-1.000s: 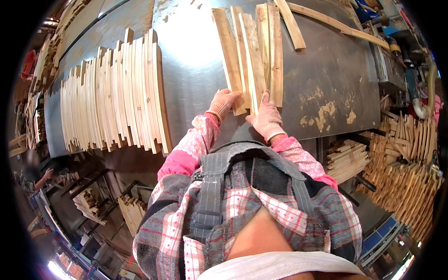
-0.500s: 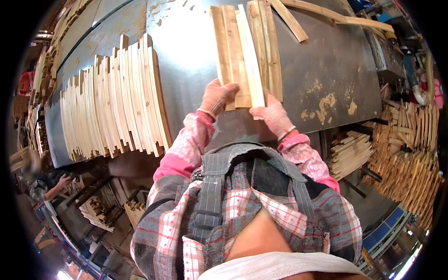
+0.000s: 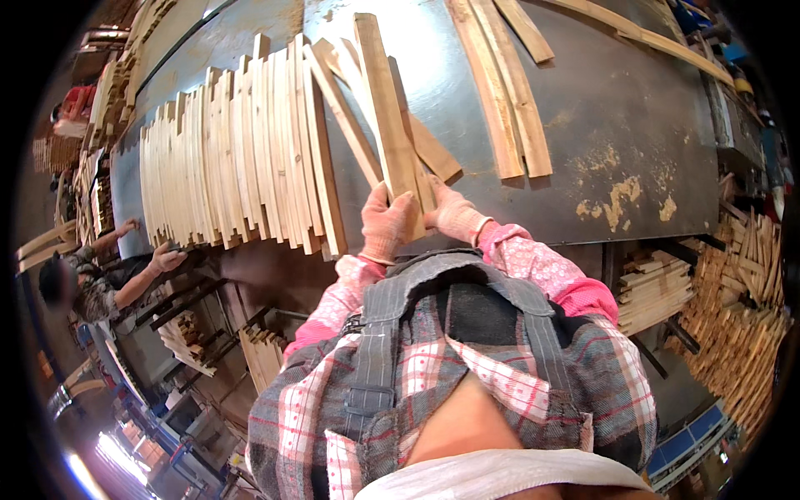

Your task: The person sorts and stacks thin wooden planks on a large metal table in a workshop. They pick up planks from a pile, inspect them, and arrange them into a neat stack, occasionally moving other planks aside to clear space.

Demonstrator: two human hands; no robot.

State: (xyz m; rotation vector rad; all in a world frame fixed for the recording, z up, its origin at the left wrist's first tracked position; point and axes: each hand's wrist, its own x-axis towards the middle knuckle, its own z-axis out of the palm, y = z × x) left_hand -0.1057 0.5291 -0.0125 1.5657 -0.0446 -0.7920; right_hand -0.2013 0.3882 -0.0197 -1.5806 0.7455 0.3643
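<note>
My gloved left hand point(image 3: 388, 223) is closed round the near end of a wooden strip point(image 3: 385, 108), which stands tilted above the table. Close beside it, my gloved right hand point(image 3: 452, 212) grips the near end of the same strip or of one just behind it; the overlap hides which. Under and beside the held wood, a few loose strips point(image 3: 343, 115) lie at angles. To the left, a long row of narrow strips point(image 3: 242, 158) lies side by side, their ends uneven. Two wider strips point(image 3: 502, 92) rest to the right of my hands.
The metal table point(image 3: 583, 125) carries patches of sawdust point(image 3: 612, 200) on its right. More boards point(image 3: 633, 35) lie along the far right. Stacked wood point(image 3: 654, 287) sits below the right edge, beside a big pile point(image 3: 733, 333). At the left edge, another person's hand point(image 3: 167, 260) is near the table.
Both hands have moved left with wooden strips, away from the two wider strips on the right. Several strips now lie angled beside the row. The other person has come closer to the table.
</note>
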